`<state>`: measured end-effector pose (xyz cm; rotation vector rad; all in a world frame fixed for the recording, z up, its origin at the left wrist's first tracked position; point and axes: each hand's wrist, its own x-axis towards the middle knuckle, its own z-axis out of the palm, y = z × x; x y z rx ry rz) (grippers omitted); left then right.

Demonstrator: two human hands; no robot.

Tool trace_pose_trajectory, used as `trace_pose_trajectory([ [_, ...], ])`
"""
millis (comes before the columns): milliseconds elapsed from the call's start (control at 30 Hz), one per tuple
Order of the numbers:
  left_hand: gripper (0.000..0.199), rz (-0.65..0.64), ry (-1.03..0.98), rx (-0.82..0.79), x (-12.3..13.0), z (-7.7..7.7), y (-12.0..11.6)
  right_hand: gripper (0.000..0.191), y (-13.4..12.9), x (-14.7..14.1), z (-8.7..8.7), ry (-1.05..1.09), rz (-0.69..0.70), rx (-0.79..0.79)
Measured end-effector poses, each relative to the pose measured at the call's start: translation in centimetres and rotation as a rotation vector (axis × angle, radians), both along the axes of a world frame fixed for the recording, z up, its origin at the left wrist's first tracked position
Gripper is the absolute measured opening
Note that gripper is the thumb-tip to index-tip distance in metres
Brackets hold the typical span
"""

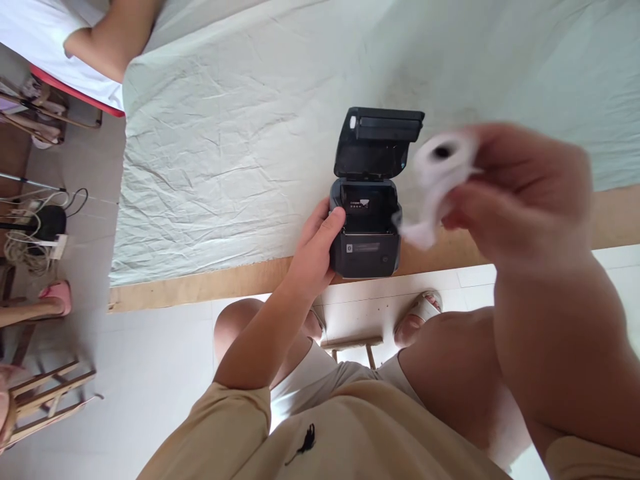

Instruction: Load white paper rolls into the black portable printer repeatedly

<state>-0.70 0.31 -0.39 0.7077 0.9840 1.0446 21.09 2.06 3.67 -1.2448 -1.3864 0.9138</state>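
A small black label printer (365, 257) sits at the near edge of the cloth-covered table, its lid (373, 153) flipped up and away from me. Inside the bay a printed white sticker shows; I see no roll in there. My left hand (320, 243) grips the printer's left side, thumb on the rim and fingers around its wall. To the right of the printer, my right hand (520, 187) pinches a white paper roll (443, 160) with a dark core hole. A loose strip of paper hangs from it toward the printer. Motion blurs the roll and this hand.
A wrinkled pale green cloth (225, 153) covers the table, with a bare wooden edge (200, 283) in front. Another person's arm (120, 40) rests at the upper left. Tangled cables (30, 233) and a wooden stool (50, 400) stand on the floor at the left.
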Motion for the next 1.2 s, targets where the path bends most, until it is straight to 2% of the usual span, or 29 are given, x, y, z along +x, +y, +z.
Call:
trace_pose_trajectory([
  [67,0.049,0.001,-0.025,-0.015,0.1,0.1,0.1,0.028,0.9,0.2,-1.2,0.209,-0.115,-0.019],
  [133,0.050,-0.002,-0.027,-0.022,0.2,0.3,0.1,0.023,1.9,0.3,-2.9,0.229,-0.214,-0.032],
  [233,0.051,-0.004,-0.004,-0.020,0.2,0.5,0.1,0.023,2.5,0.9,-5.0,0.054,-0.246,-0.030],
  [400,0.046,-0.006,-0.004,-0.023,0.2,0.4,0.2,0.025,2.4,2.2,-6.9,-0.268,-0.173,0.094],
  [533,0.041,-0.006,-0.021,-0.018,0.3,0.4,0.2,0.052,2.5,2.6,-8.2,-0.467,-0.156,0.177],
  [633,0.044,-0.003,-0.011,-0.021,0.2,0.4,0.2,0.060,2.1,2.3,-7.9,-0.627,-0.142,0.206],
  [733,0.049,-0.011,-0.015,-0.026,0.1,0.4,0.1,0.052,1.2,2.5,-6.2,-0.646,-0.164,0.296],
  [833,0.048,-0.031,-0.028,-0.022,0.0,0.3,0.1,0.041,0.7,4.1,-4.7,-0.662,-0.345,0.537],
  [867,0.047,-0.037,-0.029,-0.021,0.0,0.3,0.1,0.042,0.8,4.8,-4.7,-0.677,-0.399,0.561],
  [933,0.046,-0.036,-0.025,-0.026,0.0,0.3,0.1,0.046,1.4,6.3,-5.3,-0.706,-0.453,0.462],
  [1000,0.047,-0.025,-0.018,-0.029,0.0,0.4,0.1,0.045,2.2,7.4,-6.6,-0.734,-0.466,0.266],
  [1033,0.048,-0.021,-0.015,-0.030,0.1,0.5,0.1,0.043,2.7,7.7,-7.3,-0.740,-0.492,0.215],
  [1100,0.048,-0.019,-0.008,-0.030,0.1,0.5,0.1,0.041,3.4,8.0,-8.5,-0.750,-0.509,0.190],
  [1200,0.047,-0.025,-0.009,-0.028,0.1,0.4,0.1,0.062,3.8,7.8,-9.1,-0.631,-0.511,0.240],
])
